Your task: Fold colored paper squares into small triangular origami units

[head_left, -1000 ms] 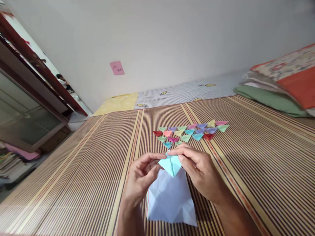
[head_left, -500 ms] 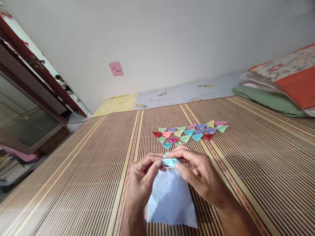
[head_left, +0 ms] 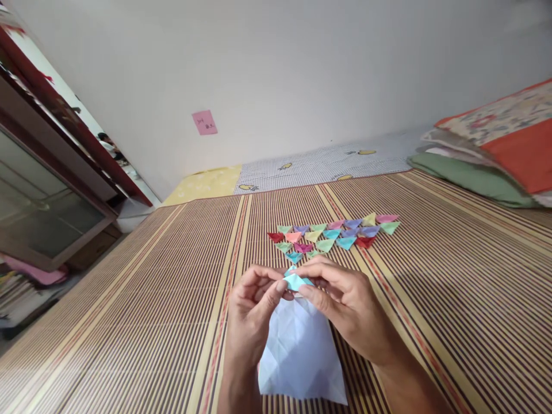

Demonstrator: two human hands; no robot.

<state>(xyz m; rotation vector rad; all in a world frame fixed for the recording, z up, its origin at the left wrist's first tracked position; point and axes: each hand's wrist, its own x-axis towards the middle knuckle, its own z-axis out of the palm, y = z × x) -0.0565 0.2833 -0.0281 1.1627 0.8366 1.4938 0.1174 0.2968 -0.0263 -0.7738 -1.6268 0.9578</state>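
Between my two hands is a small light-blue folded paper (head_left: 295,282), held up over the striped mat. My left hand (head_left: 257,300) pinches its left end between thumb and fingers. At the other end, my right hand (head_left: 338,293) grips it with the thumb in front and fingers behind. Below the hands lies a creased white sheet of paper (head_left: 302,351) on the mat. Just beyond my fingers sit several small folded paper boats (head_left: 325,245) in many colours, set out in rows.
A striped bamboo-like mat (head_left: 142,299) covers the surface. Patterned cloth (head_left: 302,169) runs along the wall, which bears a pink note (head_left: 204,122). Folded bedding (head_left: 509,144) is stacked at the right. A glass-panelled cabinet (head_left: 43,190) stands left, and a person (head_left: 110,146) is beyond the doorway.
The front of the light-blue paper has gone from a flat strip to a more pointed, triangular shape. My right thumb has shifted slightly left along it.
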